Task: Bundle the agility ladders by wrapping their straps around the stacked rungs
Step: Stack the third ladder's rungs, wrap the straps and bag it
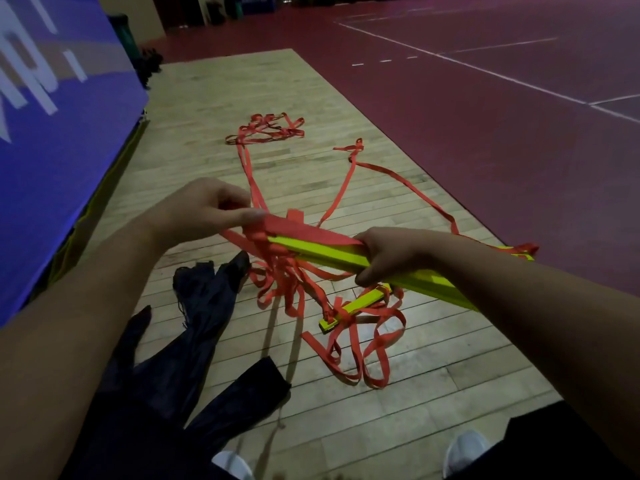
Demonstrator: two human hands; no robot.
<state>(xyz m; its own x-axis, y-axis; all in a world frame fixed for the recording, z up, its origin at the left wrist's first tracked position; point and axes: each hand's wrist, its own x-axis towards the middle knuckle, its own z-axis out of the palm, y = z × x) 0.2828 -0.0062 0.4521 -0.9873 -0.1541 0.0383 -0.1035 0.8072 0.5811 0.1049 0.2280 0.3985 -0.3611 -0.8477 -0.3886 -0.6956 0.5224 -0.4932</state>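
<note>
- Nearest, white shoes [465,448] stand at the near edge of the wooden floor [415,393]; a dark cloth bag [194,306] lies toward its left edge.
- A loose yellow rung [353,308] lies mid-floor among slack red loops, not yet stacked.
- Above it, the right hand [388,252] is clenched round the stacked rungs [322,252], apparently to steady them.
- The left hand [204,209] pinches a red strap [298,230] at the stack's left end, likely to pull a wrap taut.
- Farther off, strap tails run to a tangled heap [266,129] near the floor's far end.
</note>
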